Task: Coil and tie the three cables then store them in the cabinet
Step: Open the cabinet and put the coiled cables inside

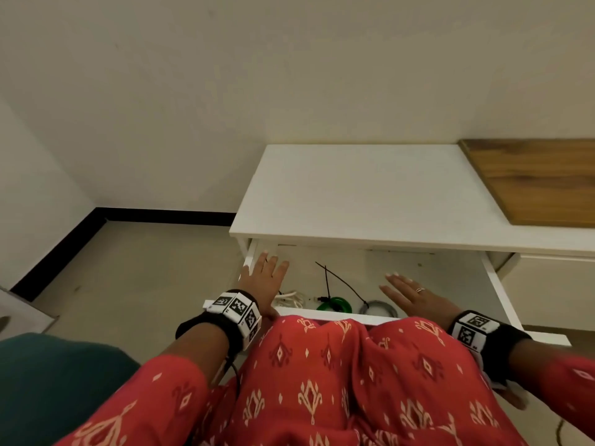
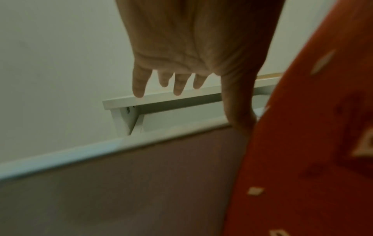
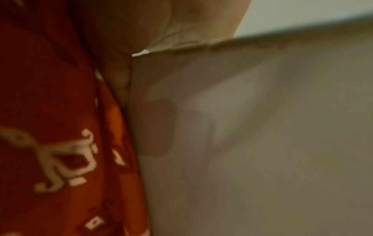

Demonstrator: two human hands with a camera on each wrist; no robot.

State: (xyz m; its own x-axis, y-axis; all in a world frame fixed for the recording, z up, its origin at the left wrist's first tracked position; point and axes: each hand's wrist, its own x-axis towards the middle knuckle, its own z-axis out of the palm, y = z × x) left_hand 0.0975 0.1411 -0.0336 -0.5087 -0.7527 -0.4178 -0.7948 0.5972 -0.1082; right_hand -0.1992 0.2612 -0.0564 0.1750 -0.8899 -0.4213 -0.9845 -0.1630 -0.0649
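Observation:
The white cabinet (image 1: 354, 194) has its drawer (image 1: 502, 294) pulled out toward me. Inside, near the front, lie three coils: a white cable (image 1: 291, 298), a green cable (image 1: 335, 304) and a grey cable (image 1: 377, 307), with black zip ties (image 1: 327, 281) sticking up from them. My left hand (image 1: 262, 278) reaches over the drawer's front left with fingers straight and spread, holding nothing. My right hand (image 1: 405, 289) lies flat over the front right, also empty. In the left wrist view the left hand (image 2: 181, 63) rests its thumb on the drawer front (image 2: 80, 153). The right wrist view is blurred; the right hand (image 3: 161, 24) lies against the drawer front (image 3: 262, 111).
A wooden board (image 1: 541, 181) lies on the cabinet top at the right. A closed white front (image 1: 553, 284) sits right of the drawer. My red patterned garment (image 1: 338, 365) hangs against the drawer front. The floor and black skirting (image 1: 161, 217) lie to the left.

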